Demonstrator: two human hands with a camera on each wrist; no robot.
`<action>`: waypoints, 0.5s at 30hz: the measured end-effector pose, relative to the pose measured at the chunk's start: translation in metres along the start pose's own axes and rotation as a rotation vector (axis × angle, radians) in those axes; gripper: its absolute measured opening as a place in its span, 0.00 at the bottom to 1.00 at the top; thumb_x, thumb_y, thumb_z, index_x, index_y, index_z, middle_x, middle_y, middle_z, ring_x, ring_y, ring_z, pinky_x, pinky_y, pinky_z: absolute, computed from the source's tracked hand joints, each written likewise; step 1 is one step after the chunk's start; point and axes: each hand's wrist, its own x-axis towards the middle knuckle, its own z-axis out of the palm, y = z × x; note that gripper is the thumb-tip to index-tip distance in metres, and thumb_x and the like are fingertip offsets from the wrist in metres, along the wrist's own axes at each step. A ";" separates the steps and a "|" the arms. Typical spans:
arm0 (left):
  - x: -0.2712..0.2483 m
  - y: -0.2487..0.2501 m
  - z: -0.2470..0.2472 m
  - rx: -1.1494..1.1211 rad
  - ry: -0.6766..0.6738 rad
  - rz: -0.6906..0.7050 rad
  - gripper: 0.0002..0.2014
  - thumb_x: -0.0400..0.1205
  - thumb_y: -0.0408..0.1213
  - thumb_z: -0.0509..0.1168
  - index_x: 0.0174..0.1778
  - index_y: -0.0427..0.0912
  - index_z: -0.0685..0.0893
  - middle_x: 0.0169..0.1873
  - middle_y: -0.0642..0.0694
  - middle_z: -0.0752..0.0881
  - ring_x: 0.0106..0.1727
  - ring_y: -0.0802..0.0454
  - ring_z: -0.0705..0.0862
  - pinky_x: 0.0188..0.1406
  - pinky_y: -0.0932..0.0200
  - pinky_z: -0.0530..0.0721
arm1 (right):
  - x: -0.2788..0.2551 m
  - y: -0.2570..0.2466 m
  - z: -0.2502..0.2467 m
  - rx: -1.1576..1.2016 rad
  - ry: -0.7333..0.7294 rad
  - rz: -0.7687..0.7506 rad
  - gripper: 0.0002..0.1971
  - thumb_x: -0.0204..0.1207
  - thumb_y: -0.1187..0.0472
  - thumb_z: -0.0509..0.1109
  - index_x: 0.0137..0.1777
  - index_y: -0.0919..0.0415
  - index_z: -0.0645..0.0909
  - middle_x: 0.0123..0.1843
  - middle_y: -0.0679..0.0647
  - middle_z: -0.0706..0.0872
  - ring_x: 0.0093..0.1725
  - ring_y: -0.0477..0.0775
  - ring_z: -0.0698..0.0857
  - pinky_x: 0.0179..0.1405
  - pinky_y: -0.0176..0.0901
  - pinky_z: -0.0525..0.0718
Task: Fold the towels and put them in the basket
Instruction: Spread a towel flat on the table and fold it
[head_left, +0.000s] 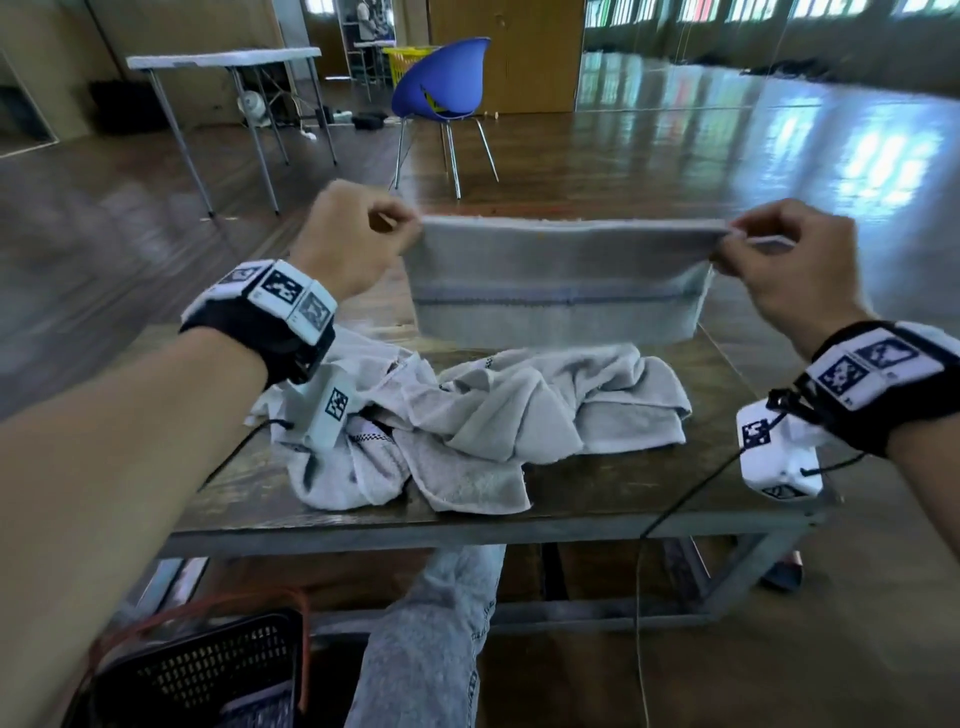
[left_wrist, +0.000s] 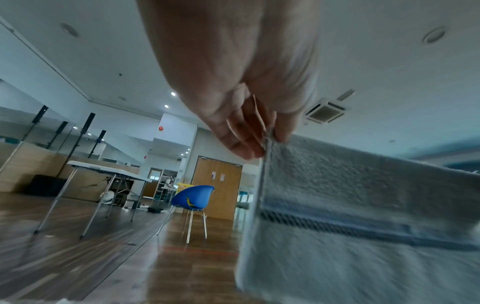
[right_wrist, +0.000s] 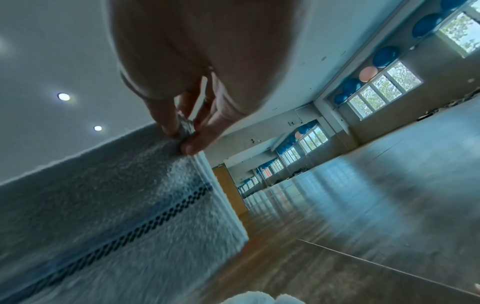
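Note:
A grey towel (head_left: 558, 283) with a dark checked stripe hangs folded and stretched in the air above the table. My left hand (head_left: 358, 234) pinches its upper left corner, and in the left wrist view the fingertips (left_wrist: 281, 135) clamp the towel (left_wrist: 363, 205) at its edge. My right hand (head_left: 763, 249) pinches the upper right corner; the right wrist view shows the fingertips (right_wrist: 192, 146) squeezing the towel (right_wrist: 103, 205). A heap of crumpled white towels (head_left: 467, 421) lies on the table (head_left: 597, 499) below. A black mesh basket (head_left: 208, 670) stands on the floor at lower left.
My knee in light jeans (head_left: 436, 623) is under the table's front edge. A blue chair (head_left: 441, 83) stands beyond the table, a white folding table (head_left: 223, 57) at the far left. Cables hang from both wrist cameras. Open wooden floor lies to the right.

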 end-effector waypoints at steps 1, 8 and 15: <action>-0.001 0.003 -0.003 -0.026 0.066 0.020 0.07 0.81 0.35 0.71 0.51 0.39 0.91 0.43 0.45 0.91 0.40 0.53 0.88 0.48 0.56 0.89 | -0.002 -0.006 -0.004 0.041 0.013 -0.030 0.04 0.72 0.51 0.76 0.39 0.38 0.85 0.41 0.48 0.91 0.44 0.51 0.93 0.44 0.43 0.92; -0.089 -0.014 0.039 0.010 -0.112 0.030 0.05 0.80 0.31 0.72 0.46 0.46 0.90 0.38 0.54 0.87 0.34 0.67 0.82 0.34 0.77 0.76 | -0.080 0.041 -0.011 -0.173 -0.379 0.111 0.09 0.74 0.65 0.80 0.49 0.51 0.89 0.48 0.48 0.92 0.47 0.47 0.90 0.56 0.50 0.88; -0.137 -0.036 0.098 0.005 -0.194 -0.491 0.10 0.80 0.40 0.70 0.44 0.34 0.85 0.38 0.44 0.86 0.40 0.48 0.82 0.41 0.59 0.76 | -0.149 0.091 0.010 -0.375 -0.353 0.358 0.02 0.76 0.59 0.77 0.46 0.55 0.88 0.43 0.52 0.91 0.45 0.53 0.87 0.47 0.41 0.77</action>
